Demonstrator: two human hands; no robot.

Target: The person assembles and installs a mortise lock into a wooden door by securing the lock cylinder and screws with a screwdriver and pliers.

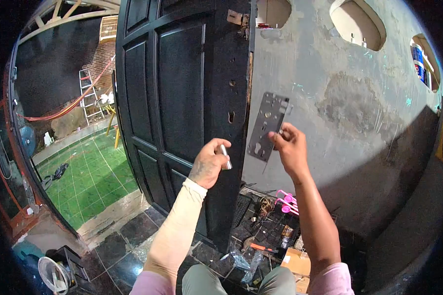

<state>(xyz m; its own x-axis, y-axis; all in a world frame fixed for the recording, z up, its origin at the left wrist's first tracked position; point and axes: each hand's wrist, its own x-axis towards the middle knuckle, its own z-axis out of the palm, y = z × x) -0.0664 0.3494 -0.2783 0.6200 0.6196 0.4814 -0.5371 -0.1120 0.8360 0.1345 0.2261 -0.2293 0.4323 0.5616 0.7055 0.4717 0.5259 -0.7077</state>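
My right hand (291, 148) pinches a flat grey mortise lock case (264, 129) by its edge and holds it up beside the door's edge. The case stands tilted, with several cut-outs in its face. In my left hand (210, 163), fingers curl round a short silver metal cylinder (226, 158), perhaps a lock cylinder; part of it is hidden by the fingers. Both hands are in front of a black panelled door (182, 69), which has holes (231, 117) near its edge. Higher up, a worn metal plate (235, 17) sits at that edge.
Tools and scraps lie on the dark tiled floor, among them an orange-handled tool (263, 247), clear plastic bags (251, 263) and a cardboard box (296, 261). A grey wall (310, 64) rises at right. A ladder (89, 96) stands beyond the doorway; a white bucket (51, 273) is lower left.
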